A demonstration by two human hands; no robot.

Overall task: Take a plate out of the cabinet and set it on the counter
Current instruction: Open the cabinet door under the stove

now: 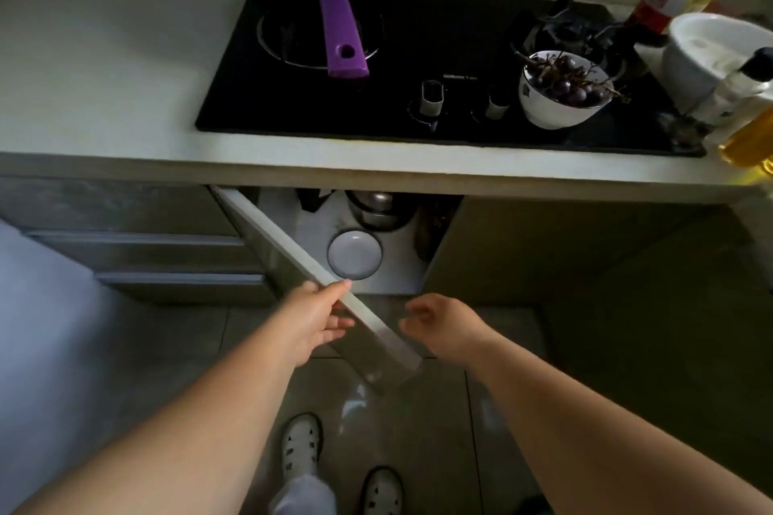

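Observation:
A small round white plate (pixel 354 254) lies on the cabinet's white shelf (pixel 397 263), below the counter (pixel 104 67). The cabinet door (pixel 293 247) stands swung open toward me. My left hand (pixel 316 316) grips the top edge of that door, thumb over the rim. To the right of the door, my right hand (pixel 443 320) hovers in front of the cabinet opening with its fingers loosely curled and nothing in it. Metal pots (pixel 376 211) sit behind the plate in the shadow.
On the counter is a black hob (pixel 418 54) with a pan and its purple handle (pixel 341 33). A white bowl of dark grapes (pixel 562 90) sits on the hob, with a white pot (pixel 711 50) and oil bottles (pixel 748 138) at the right. Drawers (pixel 146 243) are to the left.

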